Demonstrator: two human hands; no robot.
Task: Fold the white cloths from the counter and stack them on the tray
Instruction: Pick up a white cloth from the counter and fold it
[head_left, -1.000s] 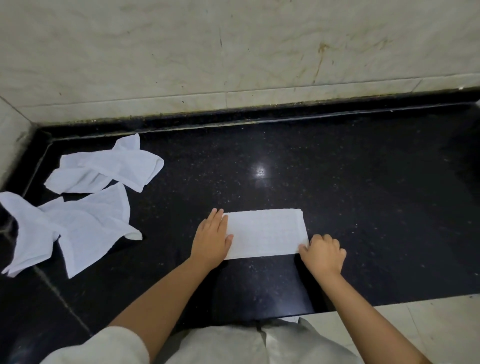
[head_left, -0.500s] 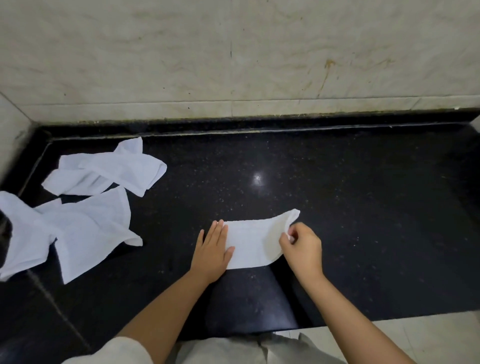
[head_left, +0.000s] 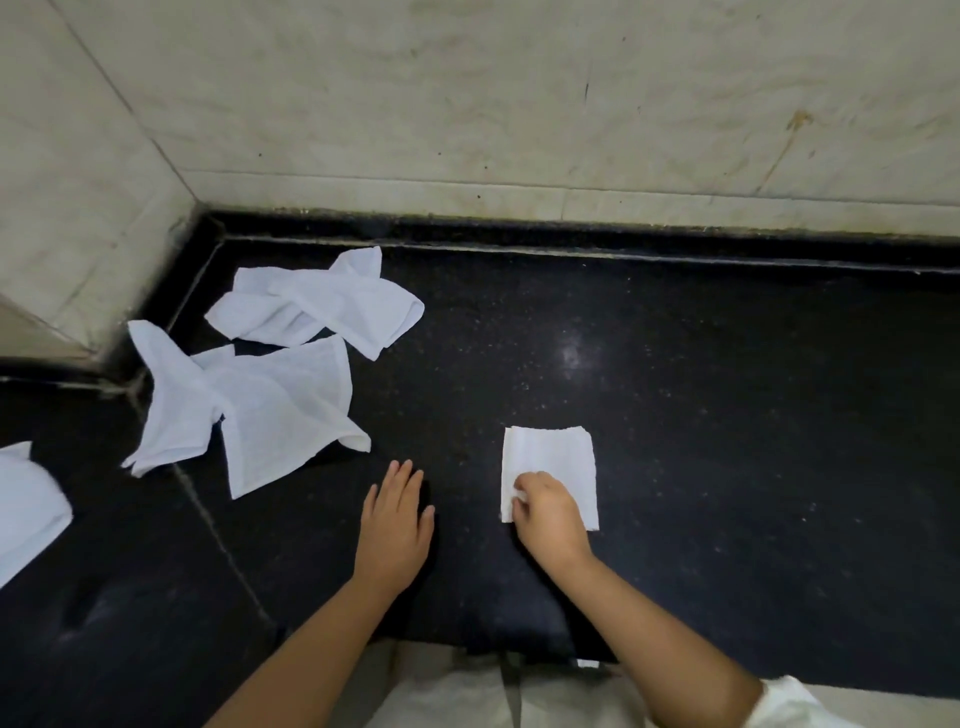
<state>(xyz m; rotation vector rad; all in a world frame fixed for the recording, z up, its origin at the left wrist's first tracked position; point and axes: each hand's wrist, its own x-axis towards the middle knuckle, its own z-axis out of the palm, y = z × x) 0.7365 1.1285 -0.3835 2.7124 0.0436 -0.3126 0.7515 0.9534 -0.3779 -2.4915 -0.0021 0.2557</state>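
The folded cloth (head_left: 550, 465) lies flat on the counter (head_left: 727, 415), right of centre and towards its near edge, with the right hand (head_left: 548, 512) resting on its near left corner, fingers curled. The left hand (head_left: 397, 525) lies on the counter just left of that cloth, apart from it, fingers straight and pointing away. Well to the left, two unfolded cloths lie near the wall corner (head_left: 197, 208), the far cloth (head_left: 317, 304) behind the near cloth (head_left: 249, 410) and touching it, and another cloth (head_left: 26, 509) lies at the left edge, nearer still.
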